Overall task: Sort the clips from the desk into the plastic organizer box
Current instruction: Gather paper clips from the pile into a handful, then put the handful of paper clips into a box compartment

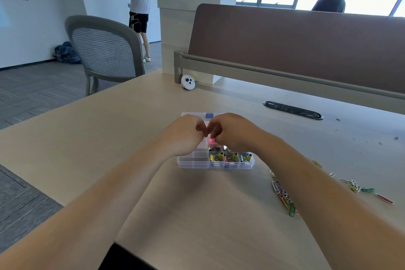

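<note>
A clear plastic organizer box point(192, 163) lies open on the desk, its right compartments full of coloured binder clips point(232, 156). Both my hands hover over its middle, fingers curled and fingertips close together. My right hand point(232, 131) pinches a small pink clip point(212, 140) just above the box. My left hand point(186, 133) has its fingers curled beside it; whether it holds anything is hidden. Loose coloured paper clips point(282, 193) lie scattered on the desk to the right, partly behind my right forearm.
More paper clips point(359, 187) lie further right. A small white round gadget point(188, 82) sits at the desk's far edge by a brown divider point(306, 50). A cable slot point(292, 110) is behind the box. A grey chair point(105, 55) stands left; two people are in the background.
</note>
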Action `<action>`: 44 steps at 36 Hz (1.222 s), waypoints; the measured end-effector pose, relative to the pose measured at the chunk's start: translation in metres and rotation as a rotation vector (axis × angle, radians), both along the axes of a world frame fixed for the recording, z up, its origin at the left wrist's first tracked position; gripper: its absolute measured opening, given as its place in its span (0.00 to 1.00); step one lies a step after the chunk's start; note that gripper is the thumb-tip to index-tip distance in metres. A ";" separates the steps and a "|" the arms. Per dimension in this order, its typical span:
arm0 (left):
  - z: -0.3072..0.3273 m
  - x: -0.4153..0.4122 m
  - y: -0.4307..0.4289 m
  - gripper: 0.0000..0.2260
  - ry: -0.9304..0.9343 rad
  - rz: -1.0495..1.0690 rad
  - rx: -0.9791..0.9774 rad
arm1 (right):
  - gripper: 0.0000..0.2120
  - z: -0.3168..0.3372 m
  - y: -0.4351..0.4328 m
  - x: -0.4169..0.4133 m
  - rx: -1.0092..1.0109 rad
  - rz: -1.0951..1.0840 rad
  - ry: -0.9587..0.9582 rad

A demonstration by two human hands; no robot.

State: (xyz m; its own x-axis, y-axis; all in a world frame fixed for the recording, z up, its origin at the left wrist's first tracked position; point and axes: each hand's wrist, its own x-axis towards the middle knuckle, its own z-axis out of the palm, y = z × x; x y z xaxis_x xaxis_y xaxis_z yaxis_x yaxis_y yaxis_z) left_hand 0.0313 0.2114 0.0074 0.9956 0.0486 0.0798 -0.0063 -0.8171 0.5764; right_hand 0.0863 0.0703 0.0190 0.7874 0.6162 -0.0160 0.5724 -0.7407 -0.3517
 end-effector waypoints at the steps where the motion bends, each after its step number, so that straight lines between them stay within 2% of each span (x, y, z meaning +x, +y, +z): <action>1: 0.000 0.000 0.000 0.11 0.002 0.000 0.000 | 0.17 0.001 0.000 0.000 0.007 -0.004 -0.006; 29: 0.013 -0.014 -0.024 0.10 0.009 -0.023 0.010 | 0.14 0.006 -0.027 -0.011 0.156 -0.079 -0.030; 41: 0.013 -0.033 -0.100 0.07 -0.010 -0.181 0.046 | 0.09 0.015 -0.123 -0.042 0.154 -0.201 -0.062; 44: 0.011 -0.041 -0.128 0.11 0.021 -0.249 0.086 | 0.09 0.013 -0.155 -0.050 0.140 -0.259 -0.069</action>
